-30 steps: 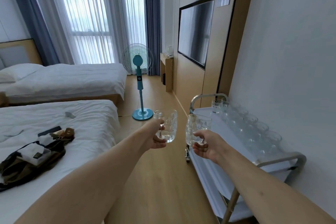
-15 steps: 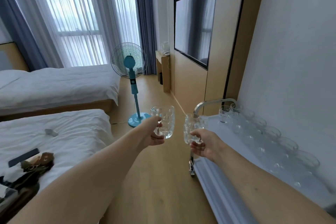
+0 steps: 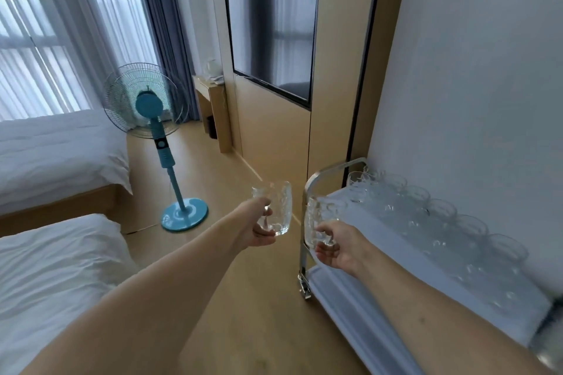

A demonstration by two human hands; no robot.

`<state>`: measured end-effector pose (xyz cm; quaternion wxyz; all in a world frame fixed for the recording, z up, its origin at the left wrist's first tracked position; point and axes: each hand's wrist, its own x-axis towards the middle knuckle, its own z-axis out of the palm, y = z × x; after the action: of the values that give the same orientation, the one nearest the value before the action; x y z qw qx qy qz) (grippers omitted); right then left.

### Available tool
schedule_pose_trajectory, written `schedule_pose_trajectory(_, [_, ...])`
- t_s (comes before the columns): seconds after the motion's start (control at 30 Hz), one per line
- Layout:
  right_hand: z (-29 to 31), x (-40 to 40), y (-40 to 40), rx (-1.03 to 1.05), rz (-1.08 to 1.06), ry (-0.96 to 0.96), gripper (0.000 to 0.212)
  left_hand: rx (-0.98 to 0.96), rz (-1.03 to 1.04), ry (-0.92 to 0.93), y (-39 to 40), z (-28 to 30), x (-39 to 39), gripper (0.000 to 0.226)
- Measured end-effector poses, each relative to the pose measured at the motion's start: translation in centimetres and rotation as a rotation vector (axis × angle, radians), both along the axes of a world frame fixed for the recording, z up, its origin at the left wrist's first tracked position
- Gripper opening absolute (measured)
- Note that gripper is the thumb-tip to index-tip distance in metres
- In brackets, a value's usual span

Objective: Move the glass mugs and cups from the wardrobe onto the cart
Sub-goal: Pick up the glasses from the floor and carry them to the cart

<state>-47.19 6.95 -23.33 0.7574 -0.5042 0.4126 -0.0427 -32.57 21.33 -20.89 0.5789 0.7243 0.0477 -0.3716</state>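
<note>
Head view showed the left hand (image 3: 257, 228) gripping one glass mug (image 3: 275, 207) over the floor, the right hand (image 3: 341, 250) gripping another mug (image 3: 320, 219) at the cart's (image 3: 344, 298) far-left corner, beside a row of glasses (image 3: 438, 222).

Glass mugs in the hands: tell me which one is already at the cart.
The mug in the right hand, the right-hand mug, overlaps the cart handle; the left-hand mug, held by the left hand, hangs over floor.

No text, label or number is legible on anything here
</note>
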Motion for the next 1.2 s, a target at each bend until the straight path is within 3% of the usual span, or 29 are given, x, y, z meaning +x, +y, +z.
schedule_pose_trajectory(0.23, [-1.6, 2.9, 1.1, -0.005, -0.170, 0.030, 0.022, -0.005, -0.196, 0.015, -1.8, -1.5, 5.2, 0.025])
schedule_pose_trajectory(0.57, [-5.1, 4.1, 0.1, 0.077, -0.397, 0.122, 0.013, 0.018, -0.399, 0.095, -6.3, -5.0, 7.8, 0.026])
schedule_pose_trajectory(1.2, [-13.9, 11.9, -16.6, 0.213, -0.545, 0.141, 0.018, 0.154, -0.469, 0.227, -24.9, -13.4, 16.5, 0.031])
